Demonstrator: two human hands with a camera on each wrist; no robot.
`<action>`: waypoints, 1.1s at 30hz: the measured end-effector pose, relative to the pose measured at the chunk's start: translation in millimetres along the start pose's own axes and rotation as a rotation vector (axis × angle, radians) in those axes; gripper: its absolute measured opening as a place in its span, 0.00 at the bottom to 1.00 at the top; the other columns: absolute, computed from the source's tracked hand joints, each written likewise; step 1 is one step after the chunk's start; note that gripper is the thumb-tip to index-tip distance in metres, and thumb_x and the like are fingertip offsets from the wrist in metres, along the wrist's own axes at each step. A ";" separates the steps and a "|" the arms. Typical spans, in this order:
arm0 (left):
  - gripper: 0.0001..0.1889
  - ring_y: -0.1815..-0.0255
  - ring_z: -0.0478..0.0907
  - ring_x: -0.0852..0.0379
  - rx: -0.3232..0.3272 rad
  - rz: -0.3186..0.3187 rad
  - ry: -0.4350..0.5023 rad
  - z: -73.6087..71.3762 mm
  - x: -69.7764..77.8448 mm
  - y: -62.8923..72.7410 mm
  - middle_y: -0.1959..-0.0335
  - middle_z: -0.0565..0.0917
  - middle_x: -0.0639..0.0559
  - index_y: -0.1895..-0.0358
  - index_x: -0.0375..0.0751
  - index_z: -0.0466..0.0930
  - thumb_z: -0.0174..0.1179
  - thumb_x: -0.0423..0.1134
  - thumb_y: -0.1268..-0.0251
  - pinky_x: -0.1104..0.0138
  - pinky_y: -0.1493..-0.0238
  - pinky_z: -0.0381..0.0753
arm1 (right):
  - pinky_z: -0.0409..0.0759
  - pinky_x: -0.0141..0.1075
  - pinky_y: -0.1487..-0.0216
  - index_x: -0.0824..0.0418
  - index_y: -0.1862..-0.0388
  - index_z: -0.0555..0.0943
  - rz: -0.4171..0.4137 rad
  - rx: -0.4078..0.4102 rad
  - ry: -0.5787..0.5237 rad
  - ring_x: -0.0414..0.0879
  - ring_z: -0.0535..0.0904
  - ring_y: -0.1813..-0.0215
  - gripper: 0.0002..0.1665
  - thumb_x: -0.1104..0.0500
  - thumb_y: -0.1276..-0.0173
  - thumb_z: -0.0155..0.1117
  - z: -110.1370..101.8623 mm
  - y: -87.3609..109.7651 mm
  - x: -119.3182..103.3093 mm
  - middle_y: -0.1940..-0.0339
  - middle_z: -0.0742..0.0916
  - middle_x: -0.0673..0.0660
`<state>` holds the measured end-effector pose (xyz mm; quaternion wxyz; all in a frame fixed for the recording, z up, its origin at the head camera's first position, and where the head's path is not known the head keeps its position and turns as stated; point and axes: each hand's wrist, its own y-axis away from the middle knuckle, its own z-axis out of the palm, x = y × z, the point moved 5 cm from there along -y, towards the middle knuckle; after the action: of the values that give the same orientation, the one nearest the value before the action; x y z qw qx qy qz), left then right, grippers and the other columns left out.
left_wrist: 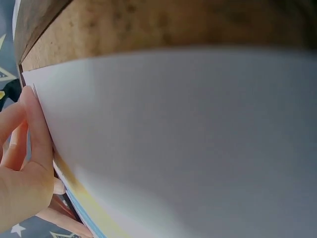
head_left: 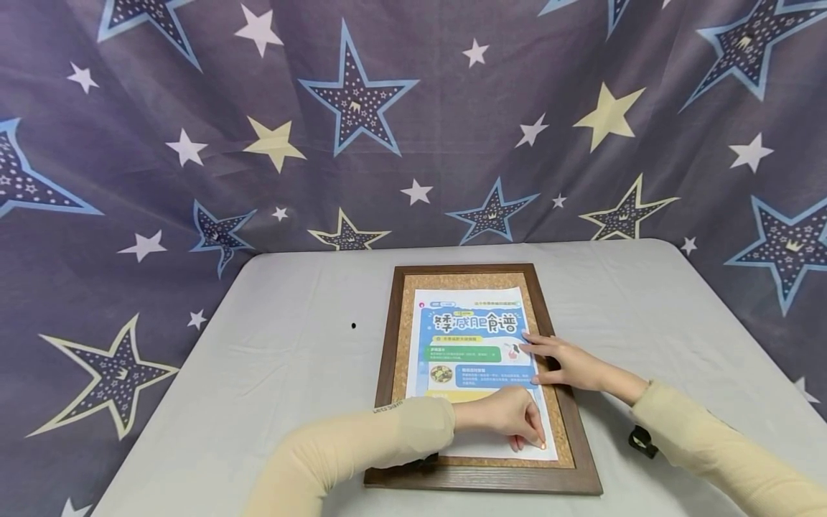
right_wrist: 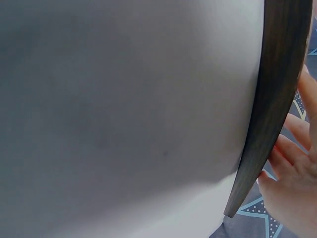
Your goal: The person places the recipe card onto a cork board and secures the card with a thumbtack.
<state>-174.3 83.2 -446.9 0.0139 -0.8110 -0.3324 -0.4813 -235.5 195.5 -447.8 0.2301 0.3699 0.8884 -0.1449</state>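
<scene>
A printed poster (head_left: 478,359) with a blue header and Chinese lettering lies on a cork board (head_left: 517,280) in a brown wooden frame (head_left: 478,479). My left hand (head_left: 507,413) is at the poster's lower right corner, where thumb and finger meet. They seem to pinch something tiny there, mostly hidden by the fingertips; the left wrist view shows this left hand (left_wrist: 29,163) too. Fingers spread, my right hand (head_left: 568,362) rests on the poster's right edge and the frame's right side. A small pink pin-like spot (head_left: 422,305) marks the poster's upper left corner.
The board lies on a table with a pale cloth (head_left: 291,373). A small black thing (head_left: 353,326) sits on the cloth left of the frame. Behind the table hangs a dark curtain (head_left: 439,86) printed with stars.
</scene>
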 end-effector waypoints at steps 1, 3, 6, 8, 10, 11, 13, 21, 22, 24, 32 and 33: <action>0.03 0.94 0.70 0.66 -0.001 0.002 0.002 0.2 -0.4 -0.1 0.86 0.81 0.50 0.76 0.32 0.83 0.61 0.27 0.50 0.75 0.85 0.75 | 0.64 0.58 0.47 0.72 0.43 0.69 0.000 0.000 -0.001 0.68 0.60 0.40 0.34 0.52 0.43 0.63 0.1 -0.1 -0.1 0.39 0.66 0.72; 0.03 0.94 0.70 0.66 -0.004 0.005 0.006 0.5 -1.0 -0.1 0.85 0.82 0.49 0.76 0.32 0.83 0.61 0.27 0.50 0.75 0.85 0.75 | 0.64 0.58 0.47 0.72 0.43 0.69 0.001 -0.001 -0.001 0.68 0.60 0.40 0.34 0.52 0.43 0.63 0.2 -0.1 -0.3 0.39 0.66 0.72; 0.03 0.93 0.71 0.66 -0.013 0.014 0.003 0.7 -1.8 -0.4 0.85 0.82 0.50 0.75 0.32 0.83 0.61 0.28 0.50 0.75 0.85 0.75 | 0.64 0.57 0.47 0.72 0.43 0.69 0.005 -0.002 -0.001 0.68 0.60 0.40 0.34 0.52 0.43 0.63 0.0 -0.1 -0.4 0.39 0.66 0.72; 0.03 0.92 0.71 0.66 -0.015 0.015 0.002 0.3 -2.6 -0.1 0.84 0.82 0.50 0.75 0.33 0.83 0.62 0.30 0.50 0.75 0.84 0.75 | 0.64 0.57 0.47 0.72 0.43 0.69 0.006 -0.004 0.000 0.68 0.60 0.40 0.34 0.52 0.43 0.62 0.1 -0.1 -0.3 0.39 0.66 0.72; 0.03 0.92 0.71 0.66 -0.013 0.013 -0.002 -0.7 -4.1 0.4 0.84 0.82 0.51 0.75 0.34 0.83 0.62 0.31 0.50 0.75 0.84 0.75 | 0.64 0.57 0.47 0.72 0.43 0.69 0.005 -0.005 -0.001 0.68 0.60 0.40 0.34 0.51 0.43 0.62 0.3 0.0 -0.1 0.39 0.66 0.72; 0.03 0.92 0.72 0.66 -0.012 0.013 -0.005 -1.3 -5.0 0.7 0.85 0.82 0.51 0.74 0.34 0.83 0.62 0.31 0.50 0.75 0.84 0.75 | 0.64 0.58 0.47 0.72 0.43 0.69 0.003 -0.004 0.000 0.68 0.60 0.40 0.34 0.51 0.43 0.62 0.3 0.1 -0.1 0.39 0.66 0.72; 0.03 0.91 0.71 0.66 -0.013 0.013 -0.005 -2.9 -6.4 1.3 0.84 0.82 0.51 0.74 0.34 0.83 0.62 0.31 0.49 0.76 0.84 0.75 | 0.64 0.58 0.47 0.72 0.43 0.69 0.001 -0.003 -0.001 0.68 0.60 0.40 0.34 0.51 0.43 0.62 0.5 0.2 0.0 0.39 0.66 0.72; 0.02 0.88 0.72 0.68 -0.030 0.061 -0.060 -11.3 -9.4 6.5 0.82 0.82 0.52 0.72 0.34 0.82 0.61 0.29 0.49 0.77 0.82 0.75 | 0.63 0.58 0.47 0.71 0.43 0.69 -0.002 -0.001 0.001 0.68 0.61 0.40 0.34 0.51 0.43 0.62 0.9 -0.5 -0.2 0.39 0.66 0.72; 0.02 0.87 0.72 0.68 -0.024 0.067 -0.073 -12.9 -9.3 7.7 0.81 0.82 0.52 0.71 0.34 0.82 0.61 0.30 0.49 0.77 0.81 0.75 | 0.64 0.58 0.47 0.71 0.43 0.69 -0.002 -0.002 0.002 0.68 0.61 0.40 0.34 0.51 0.43 0.62 1.0 -0.6 -0.2 0.39 0.66 0.72; 0.03 0.86 0.72 0.69 -0.004 0.082 -0.113 -16.9 -8.5 9.8 0.79 0.82 0.54 0.70 0.36 0.82 0.61 0.31 0.49 0.78 0.80 0.74 | 0.64 0.58 0.47 0.71 0.43 0.69 -0.002 -0.003 0.003 0.68 0.61 0.40 0.34 0.51 0.43 0.62 0.9 -0.5 -0.5 0.39 0.66 0.72; 0.03 0.82 0.72 0.71 0.076 0.114 -0.188 -33.2 -8.8 18.6 0.72 0.83 0.56 0.69 0.39 0.82 0.61 0.33 0.47 0.80 0.78 0.72 | 0.64 0.59 0.48 0.72 0.44 0.69 -0.011 0.000 0.007 0.68 0.61 0.41 0.34 0.52 0.43 0.63 0.5 -0.4 -1.1 0.39 0.66 0.72; 0.03 0.81 0.72 0.72 0.084 0.118 -0.202 -35.3 -9.2 19.8 0.72 0.83 0.57 0.69 0.40 0.82 0.61 0.33 0.47 0.81 0.77 0.72 | 0.65 0.59 0.48 0.72 0.44 0.69 -0.010 -0.001 0.007 0.68 0.61 0.41 0.34 0.52 0.43 0.63 0.4 -0.4 -1.1 0.39 0.66 0.73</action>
<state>-193.4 50.8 -429.3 0.0427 -0.8721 -0.3036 -0.3813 -235.0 194.4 -447.5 0.2265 0.3657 0.8911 -0.1445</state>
